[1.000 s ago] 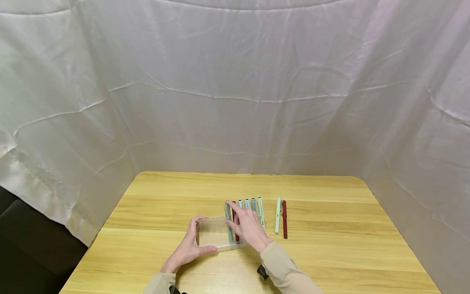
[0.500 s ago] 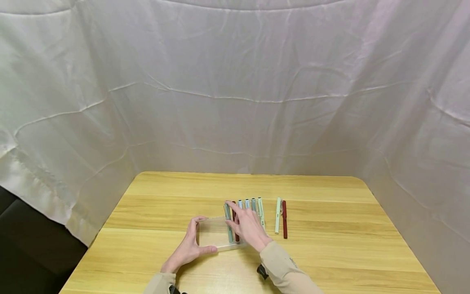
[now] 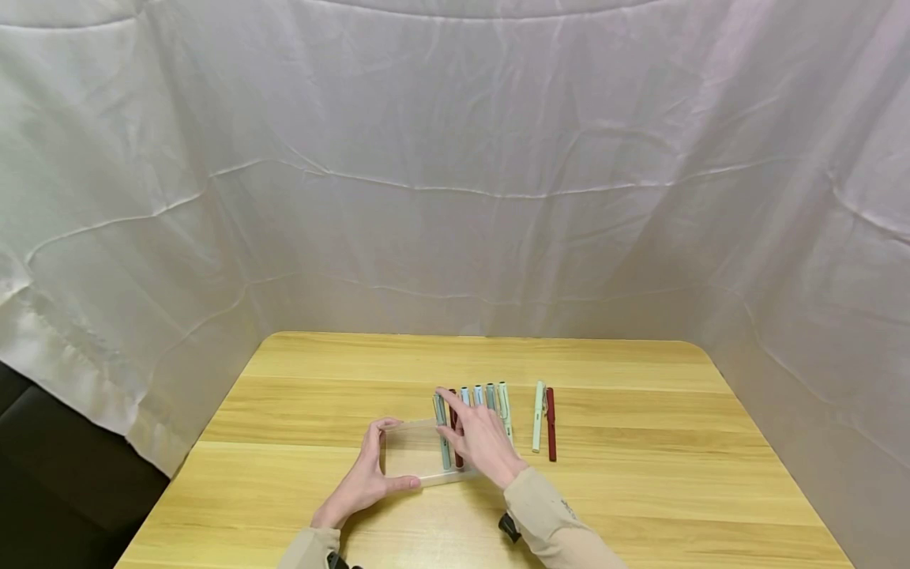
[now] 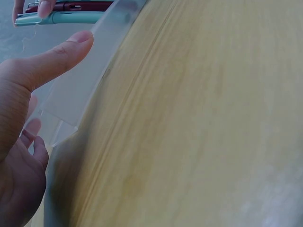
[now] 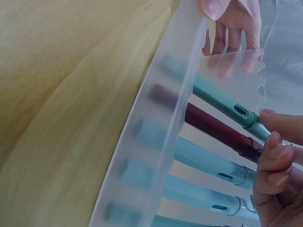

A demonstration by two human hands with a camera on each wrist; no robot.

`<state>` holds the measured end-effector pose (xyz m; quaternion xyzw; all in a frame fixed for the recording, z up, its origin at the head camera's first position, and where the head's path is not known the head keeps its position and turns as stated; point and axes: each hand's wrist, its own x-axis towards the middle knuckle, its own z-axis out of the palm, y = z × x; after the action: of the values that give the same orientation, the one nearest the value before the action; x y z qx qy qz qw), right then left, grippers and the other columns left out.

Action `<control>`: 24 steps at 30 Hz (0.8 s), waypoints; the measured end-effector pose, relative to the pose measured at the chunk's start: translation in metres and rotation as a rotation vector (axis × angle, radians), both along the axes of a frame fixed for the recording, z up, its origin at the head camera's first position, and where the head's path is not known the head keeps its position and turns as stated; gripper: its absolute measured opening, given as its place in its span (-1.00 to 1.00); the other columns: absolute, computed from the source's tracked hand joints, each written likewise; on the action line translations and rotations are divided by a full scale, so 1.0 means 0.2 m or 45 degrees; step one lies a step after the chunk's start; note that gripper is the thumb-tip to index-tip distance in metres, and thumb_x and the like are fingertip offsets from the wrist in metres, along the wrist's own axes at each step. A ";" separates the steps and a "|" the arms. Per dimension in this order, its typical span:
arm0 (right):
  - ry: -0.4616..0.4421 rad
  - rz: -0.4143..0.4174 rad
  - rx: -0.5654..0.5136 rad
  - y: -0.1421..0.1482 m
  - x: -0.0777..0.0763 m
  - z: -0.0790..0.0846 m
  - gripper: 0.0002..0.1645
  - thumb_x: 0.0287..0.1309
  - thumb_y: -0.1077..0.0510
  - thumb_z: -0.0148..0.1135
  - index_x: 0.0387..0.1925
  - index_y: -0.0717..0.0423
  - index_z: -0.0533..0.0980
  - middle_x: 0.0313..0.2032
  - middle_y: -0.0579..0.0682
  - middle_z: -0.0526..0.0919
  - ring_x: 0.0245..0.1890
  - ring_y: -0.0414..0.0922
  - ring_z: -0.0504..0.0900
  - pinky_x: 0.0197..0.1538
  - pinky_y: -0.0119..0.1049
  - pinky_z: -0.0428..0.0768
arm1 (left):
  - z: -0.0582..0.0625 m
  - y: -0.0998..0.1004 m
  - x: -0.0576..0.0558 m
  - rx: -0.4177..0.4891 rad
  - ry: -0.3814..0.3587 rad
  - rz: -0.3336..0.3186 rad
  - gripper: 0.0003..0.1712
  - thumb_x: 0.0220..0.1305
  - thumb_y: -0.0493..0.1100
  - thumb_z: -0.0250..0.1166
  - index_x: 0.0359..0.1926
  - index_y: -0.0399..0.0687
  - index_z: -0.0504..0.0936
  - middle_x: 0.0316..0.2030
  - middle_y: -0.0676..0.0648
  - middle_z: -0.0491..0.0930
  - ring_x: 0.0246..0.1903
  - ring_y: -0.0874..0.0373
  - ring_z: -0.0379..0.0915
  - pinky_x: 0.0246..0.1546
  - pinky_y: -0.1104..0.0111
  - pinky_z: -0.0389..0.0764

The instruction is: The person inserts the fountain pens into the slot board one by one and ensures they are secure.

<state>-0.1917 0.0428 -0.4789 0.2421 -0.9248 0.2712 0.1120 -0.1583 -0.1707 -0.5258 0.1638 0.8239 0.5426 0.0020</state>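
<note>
A translucent plastic box lies on the table. My left hand grips its left end, with the thumb along the near wall and the other fingers at the far side. Inside, at the right, several capped pens lie side by side: a teal pen, a dark red pen, light blue pens and a pale green pen. My right hand is over them and pinches the teal pen near its cap, thumb and index finger apart along it. This hand hides the middles of several pens.
Right of the box, a second pale green pen and a second dark red pen lie close together on the wooden table. Light curtains hang behind the table and at its sides.
</note>
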 end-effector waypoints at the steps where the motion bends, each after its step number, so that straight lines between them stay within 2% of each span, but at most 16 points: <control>1: 0.002 0.002 -0.001 0.00 0.00 0.00 -0.23 0.04 -0.03 0.20 0.27 -0.26 0.11 -0.82 -0.29 0.33 -0.90 -0.40 0.18 -0.86 -0.64 0.21 | 0.00 0.00 0.00 -0.003 -0.005 0.000 0.10 -0.32 -0.13 0.52 0.21 -0.23 0.04 0.21 -0.22 0.05 0.28 -0.06 -0.11 0.35 -0.03 -0.13; 9: 0.021 0.015 -0.004 0.01 0.00 -0.01 -0.20 0.05 -0.03 0.19 0.30 -0.27 0.07 -0.81 -0.28 0.34 -0.89 -0.41 0.16 -0.82 -0.65 0.20 | 0.01 0.00 0.00 0.000 -0.011 -0.006 0.10 -0.32 -0.14 0.52 0.22 -0.22 0.03 0.22 -0.23 0.04 0.28 -0.07 -0.12 0.35 -0.05 -0.14; 17: 0.014 0.057 -0.103 0.03 0.02 -0.01 -0.20 0.05 -0.01 0.20 0.30 -0.27 0.07 -0.80 -0.27 0.38 -0.86 -0.44 0.19 -0.77 -0.66 0.26 | 0.01 0.00 0.01 -0.006 -0.006 0.004 0.09 -0.33 -0.12 0.52 0.21 -0.18 0.05 0.21 -0.18 0.06 0.28 -0.06 -0.10 0.35 -0.05 -0.13; 24: -0.026 0.037 -0.183 0.05 0.03 -0.01 -0.21 0.03 -0.02 0.20 0.28 -0.34 0.09 -0.78 -0.29 0.38 -0.84 -0.43 0.21 -0.72 -0.61 0.32 | 0.01 0.01 0.01 0.004 0.014 0.010 0.08 -0.33 -0.13 0.52 0.20 -0.18 0.06 0.20 -0.17 0.08 0.27 -0.07 -0.08 0.33 -0.08 -0.12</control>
<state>-0.1856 0.0536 -0.4817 0.2439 -0.9005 0.3409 0.1156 -0.1572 -0.1693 -0.5234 0.1635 0.8237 0.5429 -0.0051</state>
